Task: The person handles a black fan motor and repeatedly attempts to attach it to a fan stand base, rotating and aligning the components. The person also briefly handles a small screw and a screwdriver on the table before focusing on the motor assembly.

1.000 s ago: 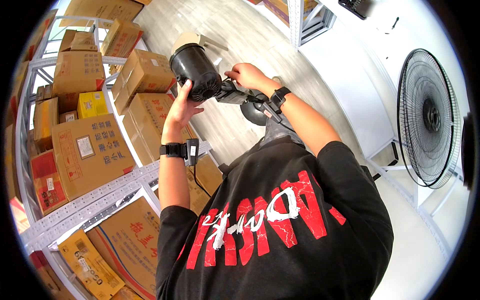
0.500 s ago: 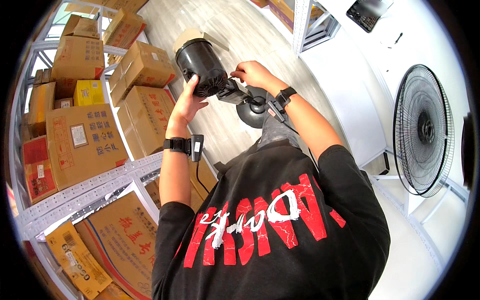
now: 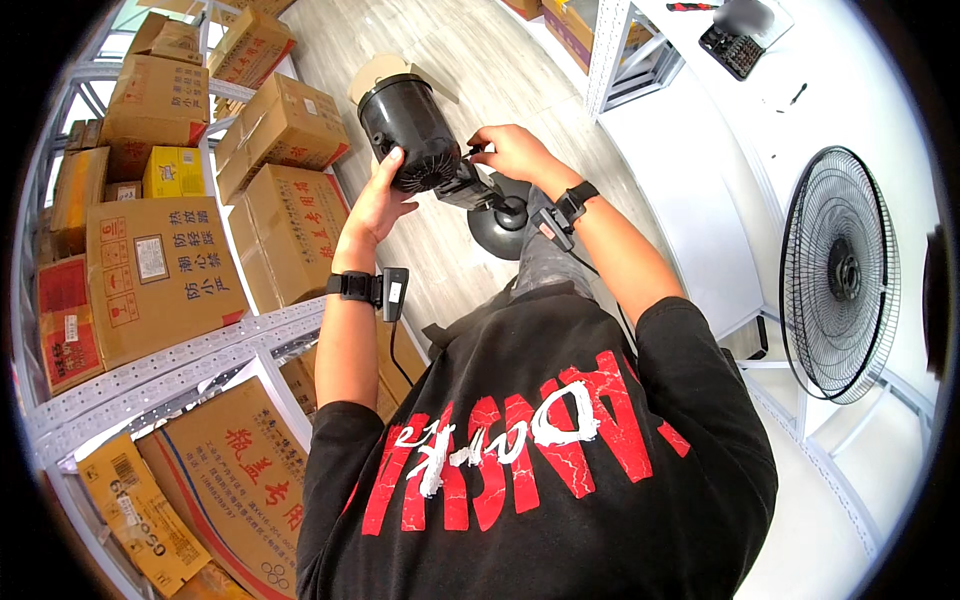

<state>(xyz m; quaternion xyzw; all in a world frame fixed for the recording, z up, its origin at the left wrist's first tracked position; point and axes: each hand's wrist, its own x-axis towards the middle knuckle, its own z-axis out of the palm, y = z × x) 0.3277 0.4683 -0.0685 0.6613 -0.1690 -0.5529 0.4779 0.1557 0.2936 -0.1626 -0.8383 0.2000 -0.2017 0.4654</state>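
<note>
A black fan motor housing is mounted on a stand with a round black base on the floor. My left hand holds the housing's lower left side, thumb on its surface and other fingers partly hidden. On the right of the housing, my right hand pinches a small black part beside the bracket under the motor. The fingertips cover much of that part, so its exact kind cannot be made out. A beige piece sits at the housing's far end.
Cardboard boxes fill metal shelving along my left. To the right, a round black fan grille leans by a white table. A black bit set and a red-and-black tool lie at its far end.
My right hand has closed its fingers on the small black part at the bracket. My left hand stays on the motor housing. The view has shifted slightly.
</note>
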